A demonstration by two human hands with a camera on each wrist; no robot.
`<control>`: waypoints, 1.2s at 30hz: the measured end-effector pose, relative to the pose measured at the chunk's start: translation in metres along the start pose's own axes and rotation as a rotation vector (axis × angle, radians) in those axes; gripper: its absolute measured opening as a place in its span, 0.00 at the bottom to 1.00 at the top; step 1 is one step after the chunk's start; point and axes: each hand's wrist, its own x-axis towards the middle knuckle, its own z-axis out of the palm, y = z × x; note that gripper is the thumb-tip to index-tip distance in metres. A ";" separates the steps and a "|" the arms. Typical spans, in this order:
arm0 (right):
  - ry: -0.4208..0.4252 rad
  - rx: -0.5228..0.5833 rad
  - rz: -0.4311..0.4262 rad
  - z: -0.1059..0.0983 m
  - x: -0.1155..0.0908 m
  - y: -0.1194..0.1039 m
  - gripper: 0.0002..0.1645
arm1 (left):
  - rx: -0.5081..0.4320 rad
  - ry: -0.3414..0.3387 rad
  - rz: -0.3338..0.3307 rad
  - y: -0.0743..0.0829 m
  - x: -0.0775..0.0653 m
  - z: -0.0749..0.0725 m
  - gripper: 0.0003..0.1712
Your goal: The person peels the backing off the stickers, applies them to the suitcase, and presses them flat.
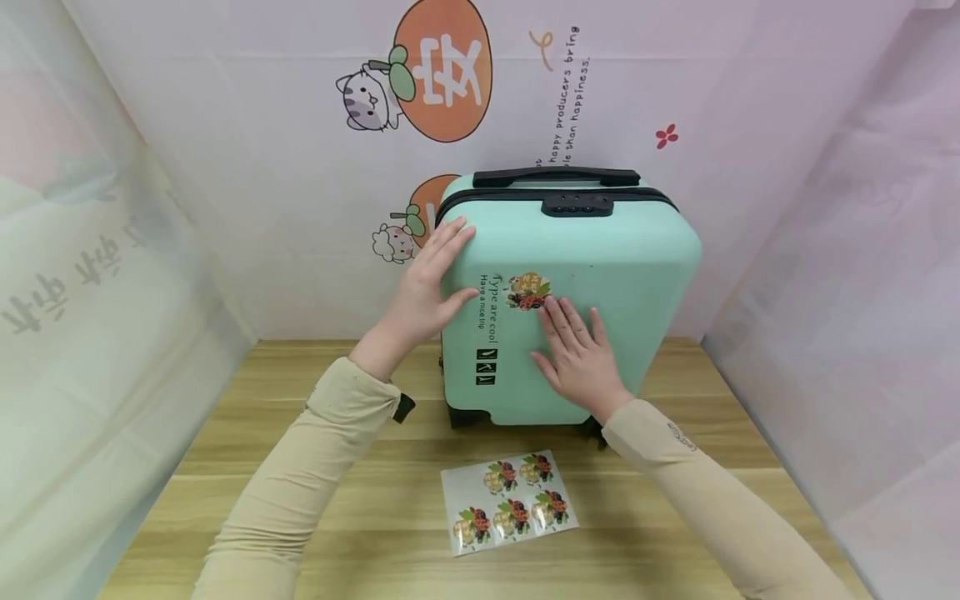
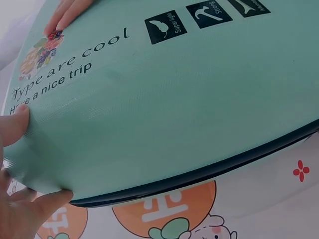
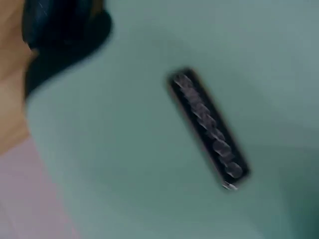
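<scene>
A mint-green suitcase (image 1: pixel 600 333) stands upright on the wooden table, its black top handle (image 1: pixel 555 176) at the back. A fruit sticker (image 1: pixel 528 292) lies on its front, beside the printed "Type are cool" lettering. My right hand (image 1: pixel 577 350) rests flat against the front, fingers straight, fingertips at the sticker's lower right edge. Against the upper left side of the case lies my left hand (image 1: pixel 427 292), fingers extended and thumb on the front. The left wrist view shows that thumb (image 2: pixel 15 124) near the lettering and other fingers at the case's edge.
A white sheet (image 1: pixel 459 490) with several matching fruit stickers lies on the table (image 1: pixel 360 508) before the suitcase. Patterned cloth (image 1: pixel 285 100) hangs behind and at both sides. Blurred in the right wrist view are a black nameplate (image 3: pixel 209 129) and a dark wheel (image 3: pixel 55 25).
</scene>
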 end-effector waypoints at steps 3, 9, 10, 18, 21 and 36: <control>-0.009 0.048 0.024 0.002 -0.013 -0.003 0.37 | -0.003 -0.003 -0.006 0.000 -0.001 0.000 0.43; -0.108 0.142 0.013 -0.001 -0.031 -0.012 0.34 | 0.006 -0.004 -0.007 0.003 -0.004 0.000 0.41; -0.121 0.164 0.019 -0.002 -0.032 -0.013 0.34 | 0.026 0.005 -0.001 0.004 -0.006 0.000 0.40; -0.108 0.328 0.002 -0.002 -0.058 -0.036 0.36 | 0.331 0.034 0.062 0.015 -0.052 0.012 0.35; -0.108 0.363 -0.006 -0.001 -0.070 -0.046 0.36 | 0.366 -0.009 0.066 0.016 -0.079 0.020 0.35; -0.404 0.536 0.091 -0.008 -0.108 -0.083 0.32 | 0.222 -0.385 -0.215 0.015 -0.198 0.054 0.36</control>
